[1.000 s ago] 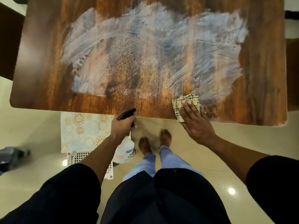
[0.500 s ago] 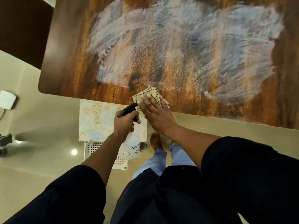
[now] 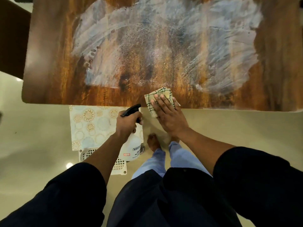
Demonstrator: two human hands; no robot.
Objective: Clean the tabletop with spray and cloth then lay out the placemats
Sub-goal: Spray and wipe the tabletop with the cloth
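Tabletop (image 3: 54,66) cleaning stands at its middle stage: pale, streaky smears of spray cover most of the brown wood, with dry, unwiped bands left along both ends. A person stands at the near edge, right hand (image 3: 168,115) flat with fingers straight, pressing a folded checked cloth (image 3: 161,94) onto the wood right at that edge, part of the cloth hanging over it. The left hand (image 3: 129,124) is wrapped round the neck of a white spray bottle (image 3: 132,149), held below table height, its black trigger head pointing toward the table. Spraying looks largely done; the wiping seems only partly through, since wet film remains across the middle. Placemats (image 3: 91,125) are not yet laid: a patterned sheet lies on the floor beside the person's feet, atop a white basket (image 3: 118,166), under the table's near side. How many mats wait there cannot be told.
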